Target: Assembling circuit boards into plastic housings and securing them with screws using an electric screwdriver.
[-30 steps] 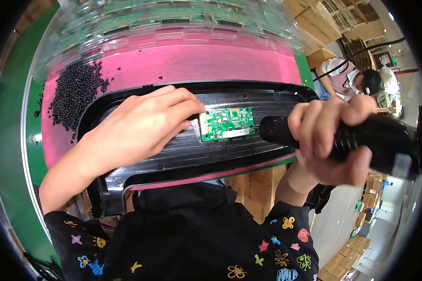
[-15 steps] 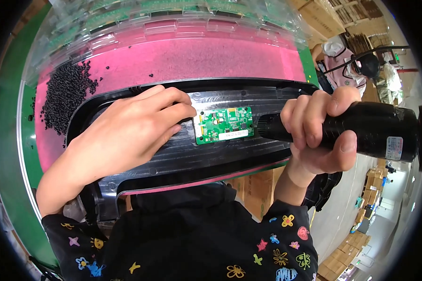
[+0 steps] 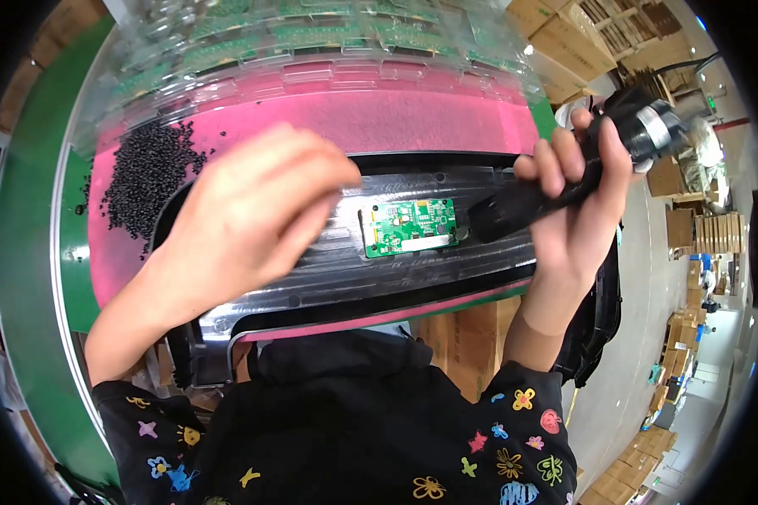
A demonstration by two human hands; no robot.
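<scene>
Right of centre in the frame, gripping the black driver (image 3: 505, 212) in the right hand (image 3: 577, 189), wrapping fingers and thumb around the barrel and slanting its nose down and leftward, close beside the right edge of the green board (image 3: 410, 229); not making out the tip, so cannot tell touching from just apart. Lying flat at the centre, this board, inside the black case (image 3: 328, 282), bearing a white strip near its lower edge. Left of centre, holding the left hand (image 3: 257, 206) over the left part of the case, apart from the board and well apart from the right hand, bending the fingers; blurring, so cannot tell an empty grip from a small pinch. At the left, having small black parts (image 3: 147, 177) lying heaped on the pink mat (image 3: 312, 126). Facing clear trays (image 3: 312, 55) along the top. At the bottom, wearing a black top (image 3: 337, 429) bearing coloured drawings.
</scene>
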